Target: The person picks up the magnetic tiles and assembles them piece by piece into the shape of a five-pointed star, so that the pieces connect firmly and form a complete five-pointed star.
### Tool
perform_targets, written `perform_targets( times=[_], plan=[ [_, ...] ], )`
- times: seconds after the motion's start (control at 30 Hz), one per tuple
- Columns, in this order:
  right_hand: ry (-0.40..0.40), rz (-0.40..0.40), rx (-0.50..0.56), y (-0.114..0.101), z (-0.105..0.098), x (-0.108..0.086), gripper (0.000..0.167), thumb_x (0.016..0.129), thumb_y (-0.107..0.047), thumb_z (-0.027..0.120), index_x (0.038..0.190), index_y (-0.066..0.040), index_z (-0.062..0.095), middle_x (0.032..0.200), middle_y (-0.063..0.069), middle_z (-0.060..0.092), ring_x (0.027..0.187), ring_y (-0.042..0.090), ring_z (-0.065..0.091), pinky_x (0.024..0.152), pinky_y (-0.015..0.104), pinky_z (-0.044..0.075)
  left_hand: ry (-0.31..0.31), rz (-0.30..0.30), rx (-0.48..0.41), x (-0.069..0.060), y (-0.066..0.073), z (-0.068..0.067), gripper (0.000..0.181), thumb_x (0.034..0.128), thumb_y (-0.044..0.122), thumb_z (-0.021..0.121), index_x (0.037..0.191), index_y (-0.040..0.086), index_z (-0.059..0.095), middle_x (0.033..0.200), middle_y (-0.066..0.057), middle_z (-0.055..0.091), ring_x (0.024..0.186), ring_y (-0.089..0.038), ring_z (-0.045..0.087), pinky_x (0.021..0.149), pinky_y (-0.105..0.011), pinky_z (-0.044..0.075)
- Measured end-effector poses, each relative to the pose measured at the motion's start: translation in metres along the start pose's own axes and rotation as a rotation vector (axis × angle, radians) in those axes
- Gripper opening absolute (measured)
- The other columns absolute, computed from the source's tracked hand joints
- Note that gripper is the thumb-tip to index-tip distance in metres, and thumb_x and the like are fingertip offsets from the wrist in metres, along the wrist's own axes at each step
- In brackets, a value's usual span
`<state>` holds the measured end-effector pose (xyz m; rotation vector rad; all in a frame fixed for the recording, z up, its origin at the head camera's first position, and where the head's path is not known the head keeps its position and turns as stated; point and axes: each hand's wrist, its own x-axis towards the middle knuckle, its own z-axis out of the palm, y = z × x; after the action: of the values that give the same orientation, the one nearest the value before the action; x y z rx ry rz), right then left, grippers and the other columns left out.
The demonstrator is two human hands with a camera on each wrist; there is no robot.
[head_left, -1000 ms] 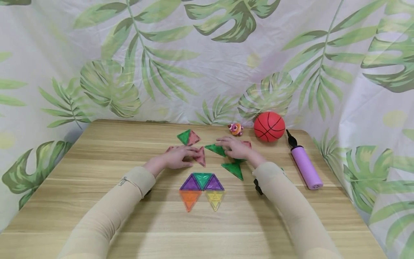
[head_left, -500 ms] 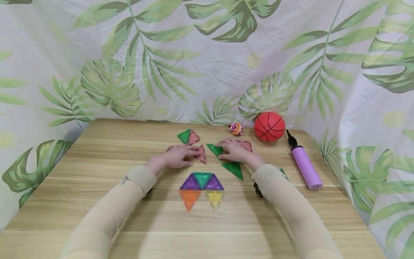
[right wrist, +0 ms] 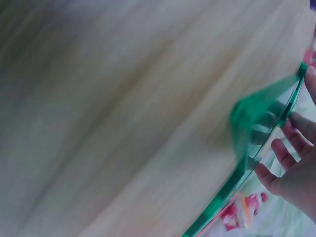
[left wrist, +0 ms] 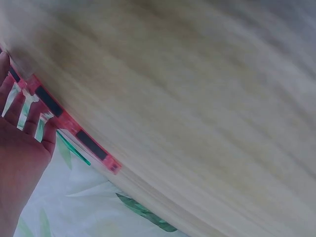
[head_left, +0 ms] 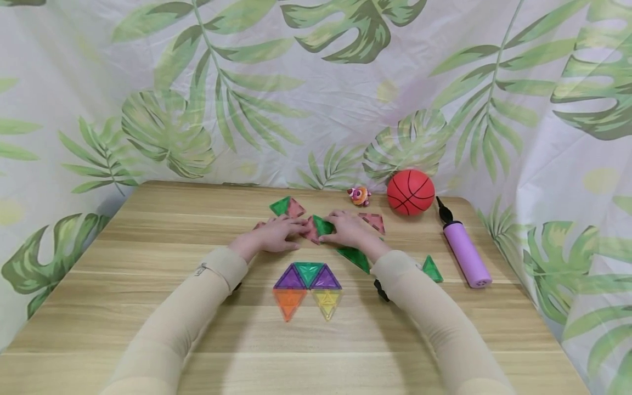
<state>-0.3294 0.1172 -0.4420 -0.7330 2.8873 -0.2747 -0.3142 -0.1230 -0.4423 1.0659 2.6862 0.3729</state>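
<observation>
My left hand (head_left: pixel 277 235) lies over the pink magnetic tiles, its fingertips touching a pink triangular tile (head_left: pixel 311 231). In the left wrist view those fingers look fairly straight along the tile (left wrist: pixel 92 144). My right hand (head_left: pixel 348 228) pinches a green triangular tile (head_left: pixel 322 225) between thumb and fingers, right against the pink one. The right wrist view has the green tile (right wrist: pixel 267 94) tilted off the table. Under the right wrist lies another green tile (head_left: pixel 354 258), partly hidden. Another pink piece (head_left: pixel 259 225) peeks out behind the left hand.
Nearer me is a joined shape of purple, green, orange and yellow triangles (head_left: pixel 310 274). Behind the hands are a green-and-pink pair (head_left: pixel 288 206), a pink tile (head_left: pixel 373 221), a small toy (head_left: pixel 359 196) and a red ball (head_left: pixel 411 192). A purple pump (head_left: pixel 467 254) and green triangle (head_left: pixel 432 269) lie right.
My right hand has moved left with the green triangular tile, bringing it up to the pink one. The left hand has shifted slightly right. The green triangle at right is now uncovered.
</observation>
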Motion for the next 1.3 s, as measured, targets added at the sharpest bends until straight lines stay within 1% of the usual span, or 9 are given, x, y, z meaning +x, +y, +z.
perform_targets(
  times=[0.17, 0.3, 0.4, 0.6, 0.77, 0.9, 1.03, 1.2, 1.3],
  plan=[
    [0.02, 0.007, 0.046, -0.003, 0.002, 0.001, 0.067, 0.084, -0.051, 0.066, 0.136, -0.011, 0.051, 0.134, 0.011, 0.047, 0.127, 0.032, 0.039, 0.101, 0.056, 0.035, -0.01, -0.007, 0.008, 0.003, 0.0, -0.001, 0.06, 0.0932, 0.034, 0.058, 0.146, 0.018, 0.037, 0.155, -0.005, 0.027, 0.139, -0.037, 0.022, 0.104, -0.069, 0.018],
    [0.031, -0.069, 0.091, 0.007, -0.003, -0.004, 0.067, 0.086, -0.045, 0.065, 0.139, -0.01, 0.046, 0.137, 0.013, 0.045, 0.129, 0.031, 0.038, 0.105, 0.051, 0.033, -0.001, -0.003, 0.018, 0.004, 0.001, -0.001, 0.059, 0.0933, 0.035, 0.058, 0.146, 0.017, 0.038, 0.155, -0.006, 0.026, 0.139, -0.038, 0.021, 0.104, -0.069, 0.017],
    [0.049, -0.114, 0.152, 0.017, -0.013, -0.013, 0.065, 0.086, -0.039, 0.068, 0.14, -0.009, 0.045, 0.14, 0.014, 0.044, 0.131, 0.033, 0.036, 0.107, 0.049, 0.031, 0.037, 0.016, 0.028, 0.004, 0.007, -0.002, 0.058, 0.0931, 0.034, 0.058, 0.145, 0.016, 0.039, 0.155, -0.008, 0.026, 0.14, -0.039, 0.019, 0.103, -0.07, 0.018],
    [0.111, -0.141, 0.207, 0.04, -0.033, -0.038, 0.063, 0.084, -0.033, 0.071, 0.136, -0.006, 0.049, 0.14, 0.021, 0.043, 0.131, 0.041, 0.032, 0.105, 0.056, 0.029, 0.123, 0.068, -0.007, 0.004, 0.032, 0.0, 0.059, 0.0922, 0.031, 0.061, 0.143, 0.01, 0.041, 0.15, -0.014, 0.034, 0.138, -0.041, 0.023, 0.104, -0.068, 0.02],
    [0.141, -0.136, 0.193, 0.058, -0.038, -0.059, 0.06, 0.085, -0.028, 0.071, 0.136, -0.004, 0.049, 0.136, 0.022, 0.046, 0.123, 0.041, 0.039, 0.102, 0.054, 0.032, 0.136, 0.113, -0.006, 0.008, 0.06, 0.009, 0.063, 0.0909, 0.033, 0.063, 0.143, 0.008, 0.039, 0.148, -0.013, 0.037, 0.136, -0.04, 0.027, 0.105, -0.065, 0.021],
    [0.083, -0.094, 0.19, 0.071, -0.03, -0.071, 0.057, 0.087, -0.028, 0.069, 0.136, -0.006, 0.05, 0.141, 0.022, 0.042, 0.129, 0.042, 0.035, 0.106, 0.056, 0.028, 0.1, 0.146, 0.0, 0.014, 0.08, 0.018, 0.064, 0.0907, 0.034, 0.063, 0.145, 0.009, 0.037, 0.148, -0.011, 0.037, 0.135, -0.038, 0.028, 0.106, -0.061, 0.023],
    [0.02, -0.121, 0.164, 0.077, -0.02, -0.077, 0.049, 0.09, -0.028, 0.065, 0.133, -0.006, 0.054, 0.144, 0.021, 0.04, 0.137, 0.043, 0.025, 0.11, 0.058, 0.019, 0.026, 0.181, 0.007, 0.021, 0.096, 0.025, 0.064, 0.0917, 0.035, 0.061, 0.145, 0.011, 0.037, 0.149, -0.01, 0.036, 0.136, -0.037, 0.027, 0.107, -0.058, 0.023],
    [0.004, -0.176, 0.182, 0.081, -0.013, -0.082, 0.042, 0.092, -0.022, 0.062, 0.129, -0.004, 0.057, 0.138, 0.021, 0.046, 0.134, 0.042, 0.031, 0.111, 0.059, 0.014, -0.05, 0.194, 0.014, 0.028, 0.106, 0.028, 0.061, 0.0921, 0.039, 0.059, 0.144, 0.013, 0.04, 0.15, -0.007, 0.035, 0.138, -0.035, 0.024, 0.109, -0.056, 0.02],
    [0.015, -0.177, 0.193, 0.085, -0.011, -0.087, 0.04, 0.092, -0.021, 0.061, 0.128, -0.004, 0.058, 0.136, 0.021, 0.048, 0.132, 0.041, 0.035, 0.11, 0.058, 0.02, -0.062, 0.2, 0.033, 0.029, 0.107, 0.028, 0.057, 0.0926, 0.039, 0.058, 0.142, 0.013, 0.044, 0.15, -0.007, 0.035, 0.138, -0.035, 0.025, 0.11, -0.055, 0.02]
  ],
)
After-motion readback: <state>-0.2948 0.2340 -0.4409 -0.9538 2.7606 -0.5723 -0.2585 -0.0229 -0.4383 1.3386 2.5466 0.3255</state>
